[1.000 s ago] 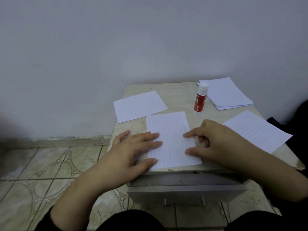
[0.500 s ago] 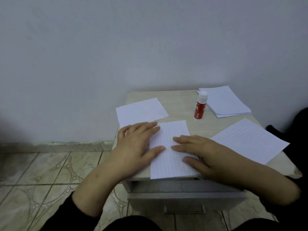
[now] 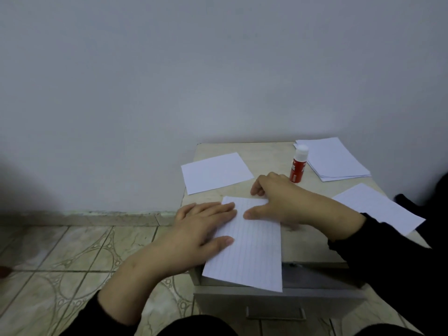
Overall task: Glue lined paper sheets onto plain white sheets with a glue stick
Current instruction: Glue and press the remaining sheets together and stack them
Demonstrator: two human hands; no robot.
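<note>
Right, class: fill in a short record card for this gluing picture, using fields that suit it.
Surface: small cabinet top
Left hand: flat on lined sheet
Right hand: at the sheet's far edge
Sheet position: overhangs front edge
Glue stick: upright, capped, untouched
Plain sheet: back left
Paper stack: back right
Second lined sheet: right

Lined sheet point(image 3: 249, 246) lying flat, its near edge overhanging the cabinet front; plain white sheet point(image 3: 215, 172) behind it at left; capped red glue stick point(image 3: 298, 164) upright beside the paper stack point(image 3: 335, 160).
</note>
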